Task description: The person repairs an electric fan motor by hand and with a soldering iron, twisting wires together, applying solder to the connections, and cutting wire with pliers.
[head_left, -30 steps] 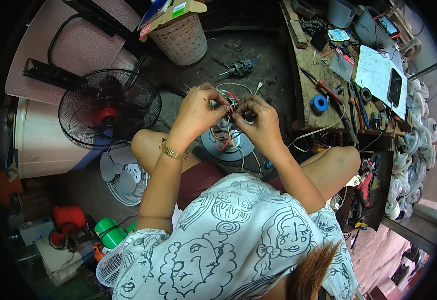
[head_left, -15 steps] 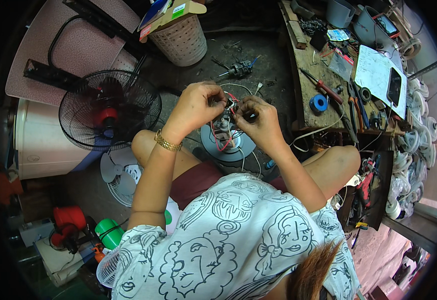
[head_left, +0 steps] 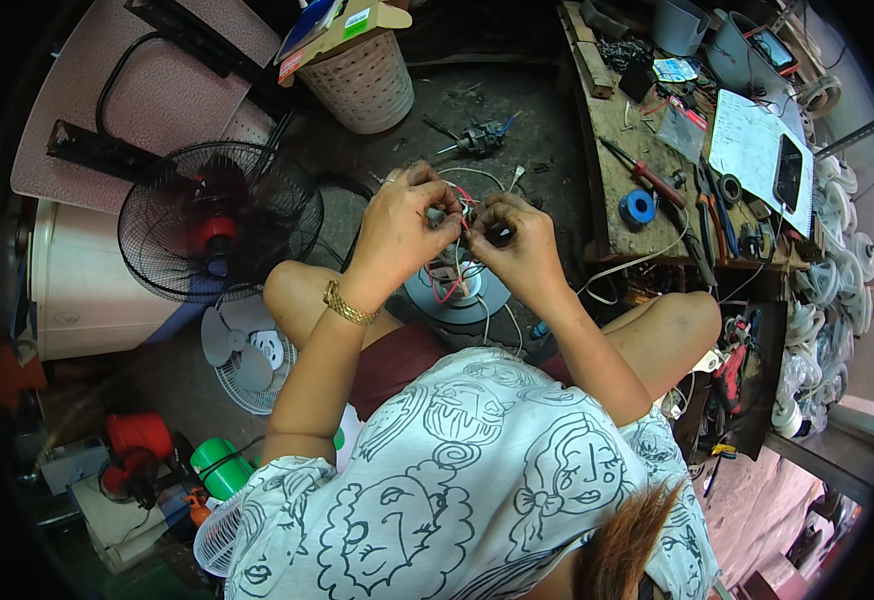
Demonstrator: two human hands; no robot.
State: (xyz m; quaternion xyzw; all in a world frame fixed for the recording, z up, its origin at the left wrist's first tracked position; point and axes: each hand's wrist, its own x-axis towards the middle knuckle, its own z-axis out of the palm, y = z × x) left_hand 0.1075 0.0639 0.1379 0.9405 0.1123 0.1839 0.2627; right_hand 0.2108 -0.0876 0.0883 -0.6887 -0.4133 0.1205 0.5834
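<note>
Your left hand (head_left: pixel 403 222) swings back in beside your right hand (head_left: pixel 519 238), closing the gap that parted them half a second ago; your right has hardly shifted. Both sets of fingers now meet at the same cluster of wires, so the wiring appears to be two-handed work again, with the join itself largely screened from view.

Your right thumb and forefinger pinch at the wires, a red wire (head_left: pixel 445 296) looping down below them. Your left fingertips curl close alongside; whether they grip a strand, I cannot tell. The cluster sits directly above one round grey base (head_left: pixel 494 300), in front of you.

Around you, by count: one loose motor (head_left: pixel 480 138) and one white plug (head_left: pixel 518 172) beyond your hands; one black fan guard (head_left: pixel 257 250) and one set of grey blades (head_left: pixel 252 370) to your left; one woven basket (head_left: pixel 362 85) ahead. On the table (head_left: pixel 605 190) at your right: one blue spool (head_left: pixel 637 207), one notebook (head_left: pixel 747 140), and one phone (head_left: pixel 789 175) lying on it.
</note>
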